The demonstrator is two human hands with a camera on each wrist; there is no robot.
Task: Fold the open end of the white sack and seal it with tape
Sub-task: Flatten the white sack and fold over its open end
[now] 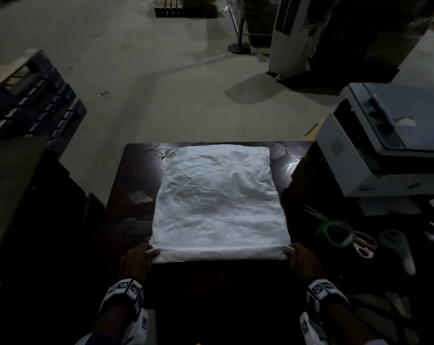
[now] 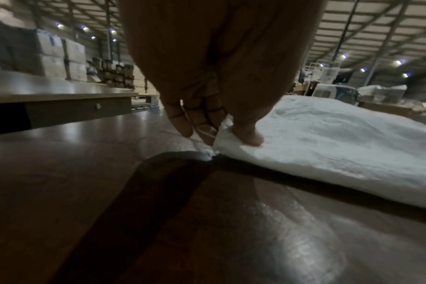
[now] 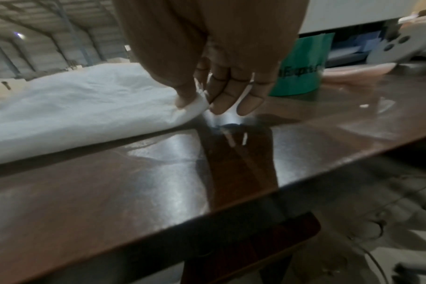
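Observation:
A crumpled white sack (image 1: 218, 195) lies flat on a dark glossy table (image 1: 136, 220), its near end turned over into a narrow folded band (image 1: 218, 253). My left hand (image 1: 136, 260) pinches the band's left corner (image 2: 229, 138) between thumb and fingers. My right hand (image 1: 304, 260) pinches the right corner (image 3: 195, 107) the same way. A green roll of tape (image 1: 336, 235) lies on the table to the right of the sack, apart from both hands; in the right wrist view the tape (image 3: 302, 67) stands behind my fingers.
Pink-handled scissors (image 1: 362, 245) lie by the tape, with a grey handheld device (image 1: 397, 247) beyond them. White machines (image 1: 385, 145) stand at the right. Dark pallets (image 1: 31, 95) sit at the left on the concrete floor. The table's right edge (image 3: 328, 169) runs close to my right hand.

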